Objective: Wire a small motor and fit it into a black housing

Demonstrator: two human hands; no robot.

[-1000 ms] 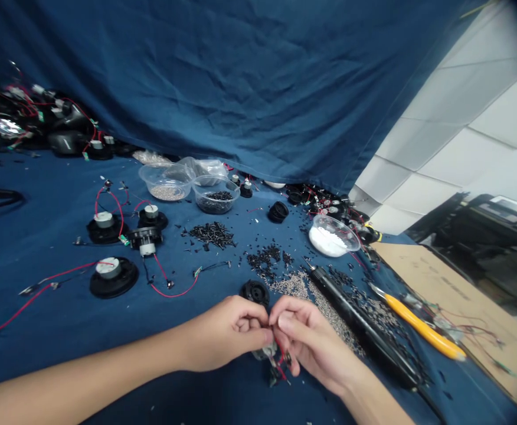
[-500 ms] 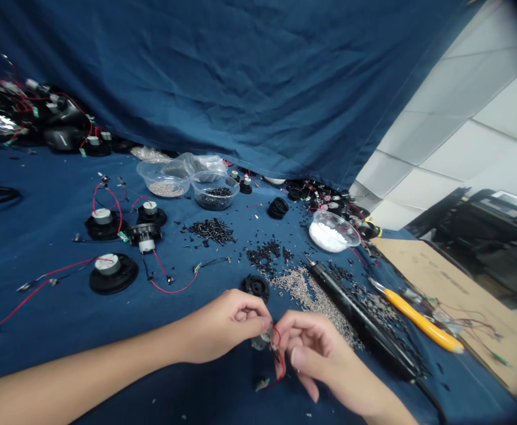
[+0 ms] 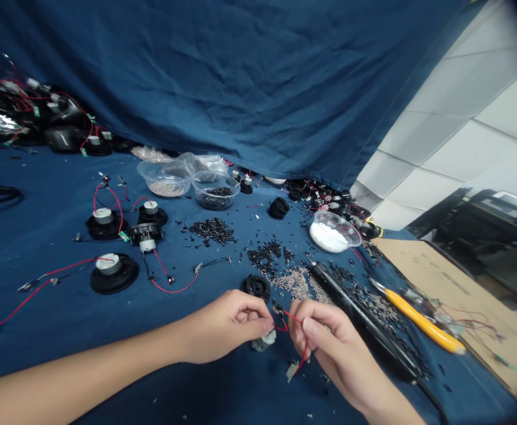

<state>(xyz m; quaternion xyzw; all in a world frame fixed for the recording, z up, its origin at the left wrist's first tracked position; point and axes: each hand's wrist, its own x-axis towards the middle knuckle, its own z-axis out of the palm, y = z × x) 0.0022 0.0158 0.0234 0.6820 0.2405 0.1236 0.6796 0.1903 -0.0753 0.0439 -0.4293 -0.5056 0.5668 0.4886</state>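
My left hand point(image 3: 223, 326) is closed on a small grey motor point(image 3: 264, 340) just above the blue cloth point(image 3: 55, 248). My right hand point(image 3: 329, 345) pinches the motor's red wire point(image 3: 294, 336), which loops between the two hands and ends in a small connector point(image 3: 291, 370) hanging below. A black round part point(image 3: 255, 287) lies right behind the hands, beside a heap of small silver screws point(image 3: 296, 283).
Black motor bases with red wires point(image 3: 113, 273) lie to the left. Clear tubs of screws point(image 3: 216, 193) and a tub of white bits point(image 3: 333, 234) stand further back. A black screwdriver point(image 3: 360, 319) and yellow cutters point(image 3: 420, 323) lie right. Cardboard point(image 3: 462, 295) covers the right edge.
My right hand has pulled the red wire out to the right and upward, stretching it away from the motor, which stays in my left hand.
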